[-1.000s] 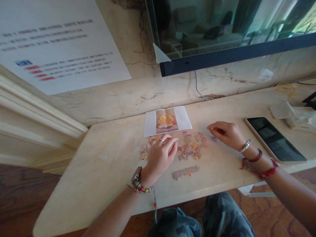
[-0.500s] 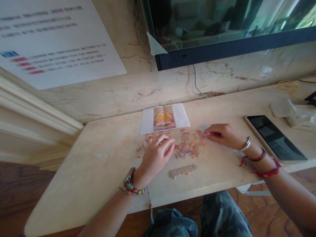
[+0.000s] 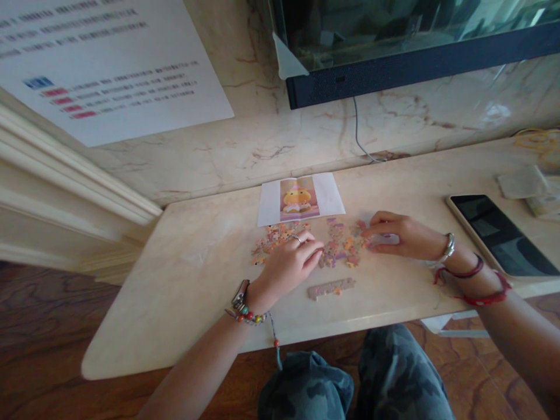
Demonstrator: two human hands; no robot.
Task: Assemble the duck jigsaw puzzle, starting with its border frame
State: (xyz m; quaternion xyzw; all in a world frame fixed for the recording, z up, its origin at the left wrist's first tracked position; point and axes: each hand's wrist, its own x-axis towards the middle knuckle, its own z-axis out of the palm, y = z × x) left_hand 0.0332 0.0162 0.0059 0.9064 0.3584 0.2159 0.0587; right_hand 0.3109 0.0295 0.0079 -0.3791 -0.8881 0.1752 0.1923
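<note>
Loose jigsaw puzzle pieces in pink, orange and purple lie scattered across the middle of the table. My left hand hovers over their left part, thumb and fingers drawn together; whatever is between the fingertips is hidden. At the right edge of the pieces, my right hand has its thumb and fingers apart, the fingertips touching or just above the outer pieces. A short strip of joined puzzle pieces lies nearer the front edge. Behind the pieces is a creased paper sheet with a picture of a yellow figure.
A tablet-like device lies right of my right arm, with clear plastic packets beyond it. A screen hangs above the table, a cable below it. A printed sheet is on the wall.
My right thumb and fingers have spread apart at the right edge of the pieces. The left hand stays over the pieces. The view has shifted slightly.
</note>
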